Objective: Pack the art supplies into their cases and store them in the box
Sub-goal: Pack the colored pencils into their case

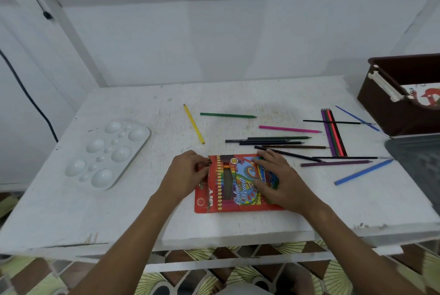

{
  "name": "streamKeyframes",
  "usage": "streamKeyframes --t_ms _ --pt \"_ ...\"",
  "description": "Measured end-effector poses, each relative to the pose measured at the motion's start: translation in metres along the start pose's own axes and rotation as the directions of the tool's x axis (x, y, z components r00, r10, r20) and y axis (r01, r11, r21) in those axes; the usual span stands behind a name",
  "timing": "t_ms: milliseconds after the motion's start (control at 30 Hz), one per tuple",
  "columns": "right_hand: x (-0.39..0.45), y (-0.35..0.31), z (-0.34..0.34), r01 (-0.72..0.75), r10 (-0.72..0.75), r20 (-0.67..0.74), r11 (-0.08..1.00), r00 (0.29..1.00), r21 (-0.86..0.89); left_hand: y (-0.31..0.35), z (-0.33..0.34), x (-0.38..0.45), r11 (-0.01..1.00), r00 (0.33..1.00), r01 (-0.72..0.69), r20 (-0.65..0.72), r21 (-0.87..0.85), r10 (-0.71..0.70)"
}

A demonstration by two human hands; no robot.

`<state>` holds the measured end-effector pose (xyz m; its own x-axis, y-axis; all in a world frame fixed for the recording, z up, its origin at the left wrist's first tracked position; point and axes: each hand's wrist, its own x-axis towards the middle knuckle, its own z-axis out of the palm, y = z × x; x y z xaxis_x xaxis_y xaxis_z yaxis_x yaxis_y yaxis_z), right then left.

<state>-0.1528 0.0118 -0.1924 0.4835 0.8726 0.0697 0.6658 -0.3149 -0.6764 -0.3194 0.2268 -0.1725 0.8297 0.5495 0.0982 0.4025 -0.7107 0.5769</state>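
Head view: hands are loading a pencil case (238, 185).
Left hand (188, 175) is pinching its flap, right hand (276, 180) pressing flat; loose pencils (273, 141) and the box (390, 109) far right are waiting.

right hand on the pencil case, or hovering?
Touching. The head view shows the right hand lying flat on the pencil case, fingers spread over its printed front, no gap visible.
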Motion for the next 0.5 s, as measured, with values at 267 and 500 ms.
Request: streamKeyframes --t_ms 267,500 --pt "0.002 0.001 0.0 -0.002 0.002 0.004 0.999 1.0 -0.038 0.001 -0.014 0.01 0.997 0.993 0.066 0.105 -0.047 -0.061" --pt "0.002 0.003 -0.001 -0.004 0.005 0.023 0.999 1.0 -0.043 -0.024 -0.037 0.093 0.962 0.994 0.106 0.002 0.251 -0.11"
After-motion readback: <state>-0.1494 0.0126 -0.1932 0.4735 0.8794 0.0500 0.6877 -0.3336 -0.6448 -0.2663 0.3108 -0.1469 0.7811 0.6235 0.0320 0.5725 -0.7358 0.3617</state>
